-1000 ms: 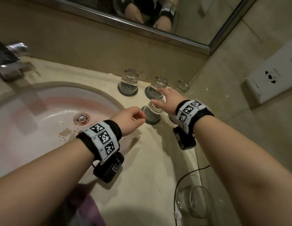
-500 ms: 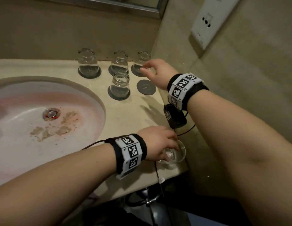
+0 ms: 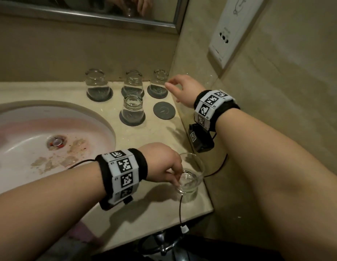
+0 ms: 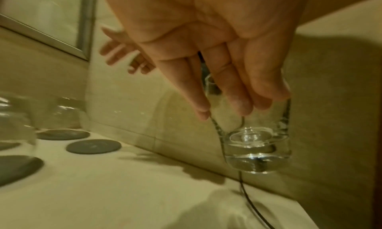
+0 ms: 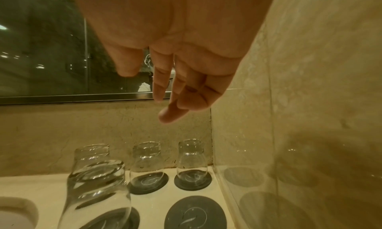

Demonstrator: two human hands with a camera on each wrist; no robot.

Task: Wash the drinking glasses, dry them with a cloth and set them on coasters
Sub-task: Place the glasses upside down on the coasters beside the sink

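Note:
Several clear glasses stand upside down on dark round coasters at the back of the counter, among them the front one point(image 3: 132, 108) point(image 5: 97, 191) and the back right one point(image 3: 160, 80) point(image 5: 191, 159). One coaster point(image 3: 164, 110) point(image 4: 93, 146) point(image 5: 195, 213) is bare. At the counter's front right corner an upright glass point(image 3: 191, 178) point(image 4: 256, 144) is pinched at its rim by my left hand point(image 3: 169, 172) point(image 4: 237, 101), with fingers reaching inside. My right hand point(image 3: 175, 87) point(image 5: 165, 93) hovers beside the back right glass, fingers loose, holding nothing.
The white sink basin point(image 3: 22, 129), stained near its drain, fills the left. A tiled wall with a socket panel point(image 3: 230, 34) closes the right side. A mirror point(image 3: 88, 4) hangs behind. A black cable point(image 3: 181, 210) drops over the front edge, near a purple cloth point(image 3: 83, 234).
My left hand swung from the sink's edge to the front right corner and took hold of the upright glass. My right hand left the front glass and drifted toward the back right one.

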